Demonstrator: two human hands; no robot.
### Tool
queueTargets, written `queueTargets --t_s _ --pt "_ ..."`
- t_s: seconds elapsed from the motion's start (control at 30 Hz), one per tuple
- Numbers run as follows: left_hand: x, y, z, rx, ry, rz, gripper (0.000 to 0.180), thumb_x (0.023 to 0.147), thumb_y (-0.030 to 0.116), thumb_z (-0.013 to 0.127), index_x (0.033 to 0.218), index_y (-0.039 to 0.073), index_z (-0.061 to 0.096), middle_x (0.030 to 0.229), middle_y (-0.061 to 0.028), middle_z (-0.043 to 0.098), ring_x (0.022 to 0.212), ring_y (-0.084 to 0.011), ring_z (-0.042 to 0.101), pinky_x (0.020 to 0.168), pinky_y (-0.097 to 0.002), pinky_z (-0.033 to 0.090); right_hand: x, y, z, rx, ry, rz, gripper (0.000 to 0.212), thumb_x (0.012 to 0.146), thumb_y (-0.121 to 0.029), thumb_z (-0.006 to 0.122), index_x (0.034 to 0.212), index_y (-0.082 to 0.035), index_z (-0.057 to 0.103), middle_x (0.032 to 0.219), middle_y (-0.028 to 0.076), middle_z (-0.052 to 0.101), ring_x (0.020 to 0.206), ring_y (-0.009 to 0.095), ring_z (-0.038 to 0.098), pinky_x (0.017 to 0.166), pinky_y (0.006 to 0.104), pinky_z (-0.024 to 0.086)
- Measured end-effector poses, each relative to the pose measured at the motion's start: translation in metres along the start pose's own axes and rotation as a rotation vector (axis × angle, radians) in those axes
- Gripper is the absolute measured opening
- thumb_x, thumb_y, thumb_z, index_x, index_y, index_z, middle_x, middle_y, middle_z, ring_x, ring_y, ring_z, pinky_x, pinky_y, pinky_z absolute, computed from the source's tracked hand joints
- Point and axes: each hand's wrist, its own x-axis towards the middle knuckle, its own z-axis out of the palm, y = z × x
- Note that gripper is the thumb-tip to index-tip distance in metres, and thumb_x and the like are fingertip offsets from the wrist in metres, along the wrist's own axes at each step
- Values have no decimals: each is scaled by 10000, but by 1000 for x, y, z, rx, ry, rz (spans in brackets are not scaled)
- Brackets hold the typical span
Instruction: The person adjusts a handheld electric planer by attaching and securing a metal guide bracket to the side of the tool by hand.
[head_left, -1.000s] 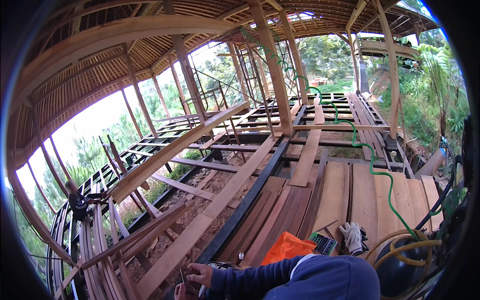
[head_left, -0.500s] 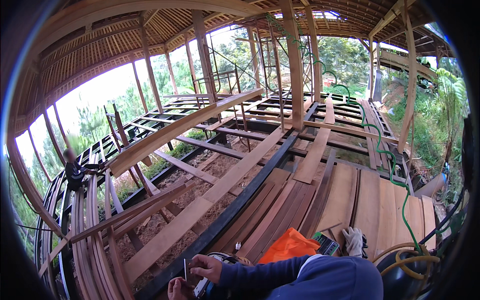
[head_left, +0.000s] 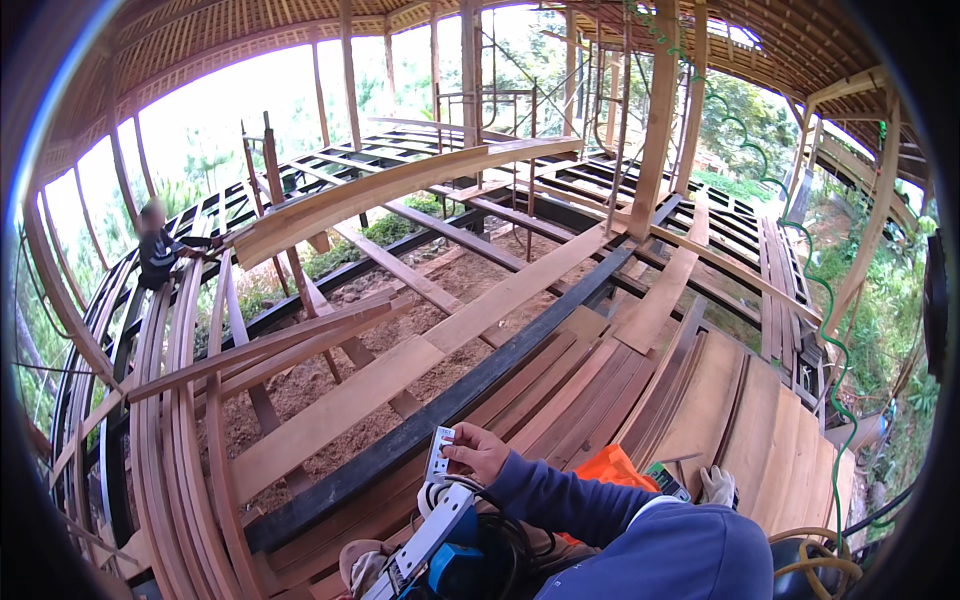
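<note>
My right hand (head_left: 478,452) is closed, thumb and fingers pinching a small flat whitish piece (head_left: 438,456) with dark marks along it; its exact kind is unclear. Just below lies a blue power tool (head_left: 455,568) with a long pale metal plate (head_left: 436,540) on its upper side. A dark cord (head_left: 520,540) loops beside it. My left hand cannot be made out; a beige shape (head_left: 362,566) beside the tool is too unclear to name. An orange cloth (head_left: 615,466) and a pale work glove (head_left: 718,486) lie to the right of my right sleeve.
Wooden planks (head_left: 570,400) lie stacked ahead of me beside a dark beam (head_left: 500,350). Open framing over bare soil (head_left: 480,300) stretches beyond. Another person (head_left: 158,255) sits far left near a long raised board (head_left: 400,190). A green coiled hose (head_left: 832,340) hangs at right.
My right hand has moved up and right, and the piece in it now shows its pale face. My left hand, formerly beside it, no longer shows clearly. More of the blue tool is visible.
</note>
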Motion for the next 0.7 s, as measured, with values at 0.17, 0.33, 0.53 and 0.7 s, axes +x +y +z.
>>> queueTargets --t_s 0.17,0.33,0.53,0.7 --pt "-10 3 53 44 77 82 230 972 190 614 1124 35 690 1135 -129 674 1051 -266 637 857 -396 550 37 26 -22 35 -112 174 118 979 -99 649 1061 -68 570 956 39 655 831 134 663 759 278 567" --pt "-26 -1 69 106 149 211 201 958 167 629 1084 32 707 1132 -140 674 1052 -276 639 877 -410 549 57 29 -8 -163 -83 258 117 982 -113 644 1060 -66 571 928 44 653 787 155 678 751 294 579" --pt "-30 -19 88 530 73 525 560 1044 413 333 1064 -17 692 1090 -152 693 1070 -266 613 1012 -396 412 31 18 0 -155 -33 202 106 980 -95 618 1052 -43 560 947 71 651 820 179 690 742 330 622" --pt "-37 8 115 714 156 496 443 1047 273 365 995 -3 708 1020 -149 695 994 -274 628 945 -360 451 16 14 -1 -131 2 238 100 1002 -80 573 1075 -26 532 954 92 639 837 197 698 723 363 637"
